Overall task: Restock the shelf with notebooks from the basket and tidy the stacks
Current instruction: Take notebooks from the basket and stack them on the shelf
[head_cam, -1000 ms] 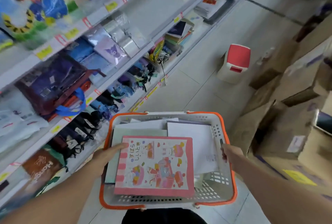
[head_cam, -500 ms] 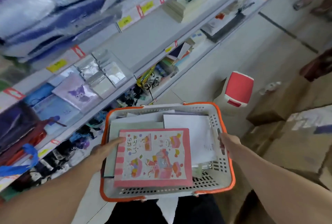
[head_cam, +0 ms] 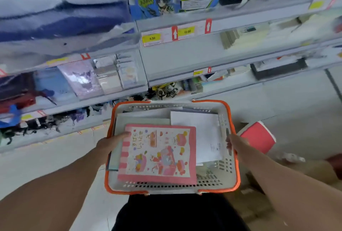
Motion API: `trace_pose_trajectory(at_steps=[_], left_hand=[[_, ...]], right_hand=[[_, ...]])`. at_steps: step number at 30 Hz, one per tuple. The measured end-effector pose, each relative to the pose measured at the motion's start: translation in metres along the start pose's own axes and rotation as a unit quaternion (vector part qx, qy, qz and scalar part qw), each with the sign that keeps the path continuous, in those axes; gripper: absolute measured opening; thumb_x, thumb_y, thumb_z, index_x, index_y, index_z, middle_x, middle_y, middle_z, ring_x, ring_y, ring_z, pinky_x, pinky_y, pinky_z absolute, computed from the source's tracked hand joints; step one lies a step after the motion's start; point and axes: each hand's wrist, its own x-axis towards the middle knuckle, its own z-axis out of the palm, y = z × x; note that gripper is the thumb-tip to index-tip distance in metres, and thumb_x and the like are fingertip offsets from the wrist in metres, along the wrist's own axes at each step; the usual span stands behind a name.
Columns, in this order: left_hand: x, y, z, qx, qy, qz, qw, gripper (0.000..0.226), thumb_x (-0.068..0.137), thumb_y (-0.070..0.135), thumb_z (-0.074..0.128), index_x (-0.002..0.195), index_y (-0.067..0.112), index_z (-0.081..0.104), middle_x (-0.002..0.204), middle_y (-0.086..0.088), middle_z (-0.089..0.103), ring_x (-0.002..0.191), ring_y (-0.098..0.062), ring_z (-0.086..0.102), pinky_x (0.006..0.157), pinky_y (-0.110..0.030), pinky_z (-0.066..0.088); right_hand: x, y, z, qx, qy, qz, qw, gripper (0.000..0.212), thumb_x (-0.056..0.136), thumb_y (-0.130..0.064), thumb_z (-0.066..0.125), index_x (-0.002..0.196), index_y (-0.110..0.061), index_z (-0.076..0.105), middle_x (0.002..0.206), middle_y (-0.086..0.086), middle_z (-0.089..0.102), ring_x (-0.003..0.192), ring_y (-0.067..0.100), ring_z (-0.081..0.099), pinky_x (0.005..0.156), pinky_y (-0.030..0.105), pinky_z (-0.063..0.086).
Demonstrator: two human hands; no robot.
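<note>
Pink notebook on top of pile in basket, below shelf. Left hand touches notebook's left edge; right hand grips basket rim. Notebook looks thin, light, bendy; hold by edge, fingers underneath.

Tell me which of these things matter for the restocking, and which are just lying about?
Job:
basket
pink notebook
white notebook
left hand on the notebooks
right hand gripping the basket's rim
shelf

Lying about:
red-lidded bin
price tags
plush cushions
</note>
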Motion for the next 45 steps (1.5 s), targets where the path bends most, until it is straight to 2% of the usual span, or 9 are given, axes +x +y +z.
trace_pose_trajectory(at_steps=[8, 12, 15, 17, 26, 29, 32, 39, 45], left_hand=[[0.001, -0.015, 0.047, -0.086, 0.024, -0.043, 0.995, 0.083, 0.04, 0.052, 0.093, 0.105, 0.009, 0.063, 0.092, -0.012, 0.073, 0.08, -0.032, 0.072, 0.079, -0.046, 0.06], [-0.004, -0.035, 0.083, -0.131, 0.05, -0.07, 0.988, 0.093, 0.024, 0.054, 0.095, 0.101, 0.01, 0.067, 0.085, -0.011, 0.076, 0.073, -0.032, 0.074, 0.075, -0.047, 0.06], [-0.021, -0.045, 0.118, -0.158, 0.084, -0.08, 0.981, 0.075, 0.039, 0.043, 0.095, 0.1, 0.008, 0.068, 0.082, -0.012, 0.076, 0.072, -0.033, 0.074, 0.075, -0.048, 0.06], [-0.029, -0.047, 0.139, -0.179, 0.08, -0.076, 0.978, 0.068, 0.047, 0.038, 0.094, 0.102, 0.008, 0.069, 0.083, -0.013, 0.076, 0.073, -0.034, 0.074, 0.077, -0.049, 0.06], [-0.017, -0.091, 0.19, -0.303, 0.053, -0.08, 0.948, 0.09, 0.025, 0.047, 0.096, 0.105, 0.011, 0.071, 0.088, -0.011, 0.077, 0.078, -0.033, 0.074, 0.079, -0.051, 0.059], [-0.012, -0.101, 0.206, -0.342, 0.056, -0.102, 0.933, 0.081, 0.033, 0.044, 0.096, 0.102, 0.012, 0.071, 0.085, -0.01, 0.077, 0.075, -0.032, 0.075, 0.077, -0.05, 0.059], [-0.001, -0.104, 0.226, -0.362, 0.089, -0.102, 0.922, 0.067, 0.044, 0.042, 0.094, 0.1, 0.014, 0.071, 0.082, -0.008, 0.077, 0.074, -0.03, 0.075, 0.076, -0.048, 0.06], [0.079, -0.128, 0.297, -0.386, 0.136, -0.121, 0.905, 0.05, 0.052, 0.04, 0.091, 0.093, 0.021, 0.07, 0.073, 0.0, 0.076, 0.069, -0.023, 0.074, 0.072, -0.037, 0.06], [0.163, -0.151, 0.358, -0.416, 0.129, -0.168, 0.884, 0.065, 0.041, 0.046, 0.094, 0.096, 0.022, 0.068, 0.084, -0.004, 0.076, 0.073, -0.028, 0.074, 0.078, -0.047, 0.059]], right_hand=[[0.065, -0.049, -0.011, -0.092, -0.089, -0.016, 0.992, 0.011, 0.085, 0.002, 0.055, 0.076, -0.004, 0.058, 0.062, 0.01, 0.051, 0.056, 0.02, 0.046, 0.058, 0.032, 0.043], [0.114, -0.065, -0.017, -0.162, -0.141, -0.032, 0.976, 0.016, 0.079, -0.003, 0.053, 0.065, -0.01, 0.051, 0.057, 0.007, 0.045, 0.05, 0.019, 0.041, 0.049, 0.027, 0.037], [0.145, -0.077, -0.022, -0.182, -0.159, -0.032, 0.97, 0.023, 0.078, -0.001, 0.05, 0.057, -0.01, 0.046, 0.052, 0.007, 0.042, 0.046, 0.02, 0.037, 0.043, 0.025, 0.033], [0.156, -0.088, -0.026, -0.205, -0.166, -0.039, 0.964, 0.023, 0.075, 0.0, 0.051, 0.054, -0.009, 0.046, 0.052, 0.008, 0.042, 0.048, 0.021, 0.037, 0.048, 0.026, 0.033], [0.171, -0.124, -0.03, -0.25, -0.163, -0.074, 0.952, 0.009, 0.049, 0.0, 0.051, 0.053, -0.007, 0.048, 0.057, 0.01, 0.042, 0.049, 0.023, 0.038, 0.051, 0.03, 0.036], [0.173, -0.144, -0.013, -0.293, -0.166, -0.096, 0.937, 0.015, 0.055, -0.001, 0.053, 0.049, -0.011, 0.044, 0.056, 0.007, 0.041, 0.051, 0.019, 0.036, 0.05, 0.027, 0.033], [0.194, -0.146, 0.006, -0.306, -0.171, -0.098, 0.932, 0.02, 0.071, 0.002, 0.051, 0.058, -0.011, 0.044, 0.057, 0.007, 0.042, 0.048, 0.017, 0.035, 0.046, 0.025, 0.03], [0.298, -0.136, 0.059, -0.366, -0.205, -0.083, 0.904, 0.025, 0.081, 0.005, 0.049, 0.064, -0.011, 0.046, 0.06, 0.007, 0.047, 0.05, 0.019, 0.049, 0.047, 0.021, 0.04], [0.383, -0.122, 0.097, -0.364, -0.229, -0.095, 0.898, 0.024, 0.081, 0.006, 0.047, 0.068, -0.013, 0.051, 0.055, 0.003, 0.053, 0.053, 0.017, 0.054, 0.041, 0.017, 0.045]])
